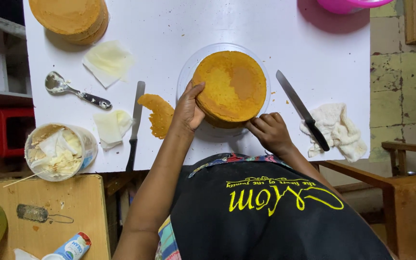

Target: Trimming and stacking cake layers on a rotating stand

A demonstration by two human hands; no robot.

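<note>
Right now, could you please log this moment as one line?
left hand: on side of round orange cake | right hand: at cake's near edge | cake: on clear round plate | black-handled knife: right, untouched
</note>
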